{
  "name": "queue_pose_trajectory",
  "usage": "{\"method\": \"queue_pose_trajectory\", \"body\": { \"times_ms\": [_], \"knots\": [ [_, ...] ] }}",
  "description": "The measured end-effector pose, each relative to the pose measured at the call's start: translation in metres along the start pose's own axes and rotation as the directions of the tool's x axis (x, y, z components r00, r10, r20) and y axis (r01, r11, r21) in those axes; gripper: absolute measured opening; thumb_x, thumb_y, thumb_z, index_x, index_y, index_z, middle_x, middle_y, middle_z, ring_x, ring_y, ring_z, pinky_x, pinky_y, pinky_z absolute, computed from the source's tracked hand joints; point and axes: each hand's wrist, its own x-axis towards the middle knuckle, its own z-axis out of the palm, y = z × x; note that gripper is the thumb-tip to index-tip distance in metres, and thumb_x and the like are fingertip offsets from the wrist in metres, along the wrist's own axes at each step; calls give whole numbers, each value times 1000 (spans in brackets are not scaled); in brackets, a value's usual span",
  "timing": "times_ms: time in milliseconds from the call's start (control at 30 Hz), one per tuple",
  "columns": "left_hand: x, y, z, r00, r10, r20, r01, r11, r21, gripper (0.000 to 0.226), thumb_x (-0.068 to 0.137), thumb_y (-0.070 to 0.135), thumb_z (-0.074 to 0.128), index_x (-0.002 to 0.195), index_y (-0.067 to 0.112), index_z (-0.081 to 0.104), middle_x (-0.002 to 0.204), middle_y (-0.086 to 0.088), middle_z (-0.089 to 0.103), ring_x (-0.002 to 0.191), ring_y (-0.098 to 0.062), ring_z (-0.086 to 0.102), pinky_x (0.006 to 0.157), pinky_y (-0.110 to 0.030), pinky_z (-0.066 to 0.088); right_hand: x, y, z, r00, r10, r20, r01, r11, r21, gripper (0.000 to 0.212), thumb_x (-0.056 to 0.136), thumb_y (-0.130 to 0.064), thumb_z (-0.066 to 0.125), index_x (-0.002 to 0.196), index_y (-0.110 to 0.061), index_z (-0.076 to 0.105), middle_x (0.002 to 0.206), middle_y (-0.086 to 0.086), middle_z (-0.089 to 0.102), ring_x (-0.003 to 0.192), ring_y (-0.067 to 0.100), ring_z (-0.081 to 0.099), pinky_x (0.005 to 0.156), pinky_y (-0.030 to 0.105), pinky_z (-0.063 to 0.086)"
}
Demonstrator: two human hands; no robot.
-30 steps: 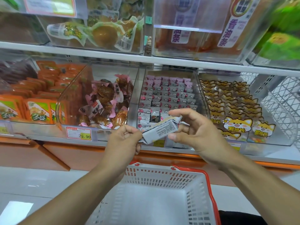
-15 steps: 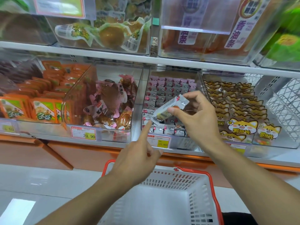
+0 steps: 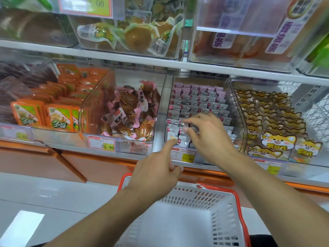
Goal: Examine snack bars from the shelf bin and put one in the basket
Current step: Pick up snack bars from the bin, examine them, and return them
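Shelf bin [image 3: 238,111]: clear acrylic, middle shelf, walls curved up at the front; holds small snack bars [image 3: 199,102] in pink, grey and white wrappers, packed in neat rows sloping toward the front lip, likely so shoppers can reach the nearest ones.

Right hand [image 3: 211,136]: reached into the bin's front section, palm down over the nearest rows; fingers bent, thumb and forefinger close together just over the wrappers. Cannot tell whether a bar is pinched or only touched; motion blur and the hand itself hide the contact.

Left hand [image 3: 156,172]: below the bin, in front of the shelf edge; forefinger stretched out toward the bin's lower front corner, remaining fingers curled into the palm, nothing held. Reads as a point or a steadying reach, not a grasp.

Basket [image 3: 235,198]: white slatted plastic, orange-red rim, directly below both forearms; visible part holds nothing. Placement suits a short drop from bin to basket.

Task's thing: all visible bars inside the bin; none seen in the basket.

Neighbours: pink-wrapped brown snacks [image 3: 128,111] in the bin to the left, cat-print packets [image 3: 277,141] to the right, yellow price tag [image 3: 187,157] under the bar bin.

Step, judged: picking or returning a bar; basket drop not yet done.
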Motion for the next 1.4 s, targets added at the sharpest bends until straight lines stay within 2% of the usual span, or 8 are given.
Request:
{"method": "queue_pose_trajectory", "body": {
  "times_ms": [233, 367, 467, 600, 767, 900, 1067, 1400],
  "knots": [
    [-2, -1, -3, 998, -10, -62, 10, 1000, 12, 74, 90, 42, 62, 144, 55, 13, 75, 19, 65, 66, -1, 62, 63, -34, 56, 7, -14, 15, 996, 29, 82, -24, 998, -58, 21, 99, -37, 60, 114, -30, 72, 111, -4, 69, 115, 24, 51, 98, 41, 35],
    [-3, -4, -4, 998, -10, -60, 13, 998, 57, 70, 91, 45, 61, 145, 55, 17, 76, 17, 66, 68, -1, 62, 70, -37, 58, 5, -15, 12, 997, 51, -60, -38, 979, 199, 7, 95, -28, 67, 89, -28, 70, 85, -15, 63, 91, 12, 55, 88, 38, 45],
    [-2, -4, -4, 999, -13, -48, 15, 999, 46, 72, 90, 45, 62, 146, 55, 18, 75, 18, 67, 66, 0, 62, 69, -35, 58, 3, -23, -3, 966, 188, -177, -56, 822, 567, 14, 98, -24, 61, 88, -34, 62, 85, -12, 66, 82, 4, 62, 72, 23, 50],
    [-1, -1, -6, 999, -14, -49, 12, 999, -40, 74, 89, 40, 64, 146, 55, 19, 82, 26, 64, 65, 1, 62, 64, -35, 58, -1, -24, -22, 875, 376, -304, -31, 672, 740, 16, 101, -26, 55, 92, -39, 56, 99, -5, 70, 95, 14, 68, 83, 45, 59],
    [1, -3, -9, 995, 16, -99, -37, 975, -219, 70, 91, 37, 65, 143, 57, 23, 88, 30, 64, 65, 0, 64, 63, -37, 58, -22, -13, -24, 801, 552, -231, -115, 521, 846, 15, 103, -19, 57, 91, -28, 59, 93, -1, 72, 92, 27, 70, 87, 54, 57],
    [3, 5, -13, 983, -131, -127, 24, 784, -621, 25, 96, 43, 62, 118, 42, 51, 76, 10, 72, 69, -3, 69, 70, -32, 52, -39, -11, -22, 779, 619, -94, -149, 329, 932, 12, 103, -16, 56, 92, -20, 61, 77, -9, 71, 78, 14, 72, 71, 29, 60],
    [5, 14, -20, 978, -210, -19, 105, 565, -818, 20, 99, 31, 59, 114, 21, 68, 87, 4, 79, 74, -10, 73, 67, -21, 57, -49, -12, -24, 789, 579, 206, -238, -21, 971, 9, 102, -7, 53, 99, -11, 61, 97, 9, 76, 93, 22, 75, 76, 29, 61],
    [11, 12, -26, 949, -307, 71, 170, 307, -936, 24, 92, 29, 68, 69, 29, 76, 72, 4, 69, 59, -5, 61, 58, -19, 53, -53, -4, -35, 811, 511, 284, -315, -27, 949, 18, 98, -14, 63, 80, -16, 61, 106, 17, 76, 99, 24, 75, 77, 27, 60]
  ]
}}
